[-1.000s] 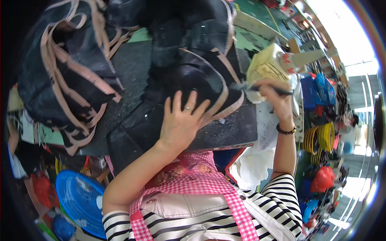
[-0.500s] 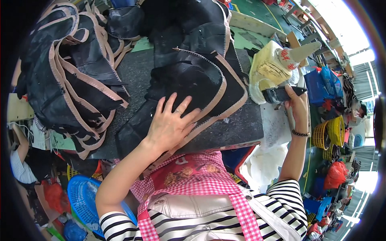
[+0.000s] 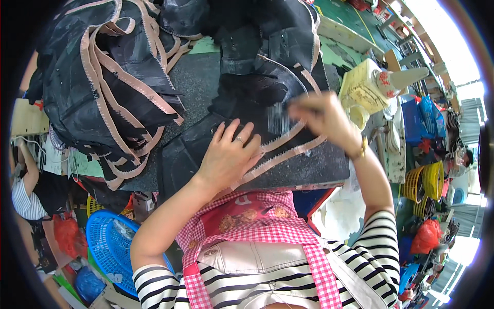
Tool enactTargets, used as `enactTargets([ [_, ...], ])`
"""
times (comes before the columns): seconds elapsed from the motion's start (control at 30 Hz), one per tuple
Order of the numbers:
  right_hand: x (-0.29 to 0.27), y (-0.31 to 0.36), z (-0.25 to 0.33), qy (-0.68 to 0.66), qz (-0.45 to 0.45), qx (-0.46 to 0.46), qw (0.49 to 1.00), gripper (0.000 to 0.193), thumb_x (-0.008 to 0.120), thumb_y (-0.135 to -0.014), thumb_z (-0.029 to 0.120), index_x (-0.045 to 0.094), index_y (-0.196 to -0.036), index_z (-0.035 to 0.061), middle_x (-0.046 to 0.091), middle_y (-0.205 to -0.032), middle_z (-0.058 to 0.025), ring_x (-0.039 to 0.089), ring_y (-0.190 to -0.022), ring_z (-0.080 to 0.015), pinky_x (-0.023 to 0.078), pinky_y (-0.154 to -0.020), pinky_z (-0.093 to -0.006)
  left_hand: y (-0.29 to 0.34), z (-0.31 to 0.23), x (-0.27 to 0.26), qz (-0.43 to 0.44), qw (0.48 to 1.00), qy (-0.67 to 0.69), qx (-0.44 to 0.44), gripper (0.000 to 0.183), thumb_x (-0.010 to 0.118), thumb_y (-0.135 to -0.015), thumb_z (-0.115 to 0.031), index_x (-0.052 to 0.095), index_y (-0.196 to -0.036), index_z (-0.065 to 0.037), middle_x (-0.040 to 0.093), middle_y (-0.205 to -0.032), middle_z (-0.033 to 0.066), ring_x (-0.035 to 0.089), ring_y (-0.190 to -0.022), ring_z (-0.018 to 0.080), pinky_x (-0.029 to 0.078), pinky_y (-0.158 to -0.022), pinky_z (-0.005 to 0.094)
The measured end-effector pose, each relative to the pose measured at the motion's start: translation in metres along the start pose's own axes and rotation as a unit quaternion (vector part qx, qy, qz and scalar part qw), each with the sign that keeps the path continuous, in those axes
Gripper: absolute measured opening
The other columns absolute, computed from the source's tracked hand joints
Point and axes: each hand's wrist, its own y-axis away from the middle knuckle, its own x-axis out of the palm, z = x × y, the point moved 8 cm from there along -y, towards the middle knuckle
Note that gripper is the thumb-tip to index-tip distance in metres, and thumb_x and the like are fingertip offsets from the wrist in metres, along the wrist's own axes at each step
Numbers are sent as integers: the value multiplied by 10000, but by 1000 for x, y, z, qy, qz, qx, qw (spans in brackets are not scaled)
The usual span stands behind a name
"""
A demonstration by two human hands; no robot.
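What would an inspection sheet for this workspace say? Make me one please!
Surface: dark speckled board, partly covered.
Job's things: pink-edged black piece; blurred tool.
Clutter: heap of similar pieces at left; yellowish container at right.
Hands: left hand rests on the black piece; right hand, motion-blurred, seems to hold the tool.
Cables: none I can make out for sure.
Surroundings: blue basket lower left, yellow baskets right, another person's arm far left.

Left fingers [image 3: 233, 130] on black piece [image 3: 241, 98], blurred brush [image 3: 278, 120]
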Motion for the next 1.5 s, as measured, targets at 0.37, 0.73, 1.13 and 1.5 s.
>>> enactTargets([
  [0.37, 27, 11, 26, 1, 56, -99, 994, 176, 738, -807, 112, 708, -953, 18, 668, -810, -134, 647, -731, -319, 523, -658, -358, 8, 16, 0, -30, 992, 107, -53, 545, 762, -773, -331, 558, -1128, 30, 590, -1168, 188, 521, -1225, 388, 387, -1051, 507],
  [0.73, -137, 117, -50, 71, -258, 263, 927, 295, 698, -892, 246, 727, -977, -35, 737, -811, -110, 633, -658, -97, 501, -603, -295, 26, 5, -8, -11, 998, 33, -51, 457, 660, -876, -221, 584, -1297, -60, 531, -1343, 142, 449, -1295, 342, 304, -1101, 512],
  [1.13, -78, 117, -40, -226, -284, 346, 865, 286, 684, -911, 295, 712, -904, 10, 678, -675, -55, 591, -541, -75, 428, -467, -221, 67, 7, -31, -39, 998, -38, -42, 393, 664, -775, -68, 652, -1168, -66, 577, -1213, 121, 532, -1132, 300, 419, -972, 446],
  [1.5, 46, -8, 8, -161, 150, 223, 950, 234, 738, -869, 160, 717, -979, -46, 683, -723, -26, 620, -624, -59, 499, -560, -203, 96, 2, -38, -115, 981, 6, -154, 395, 656, -762, -31, 622, -1156, -30, 579, -1201, 120, 565, -1089, 290, 445, -959, 448],
])
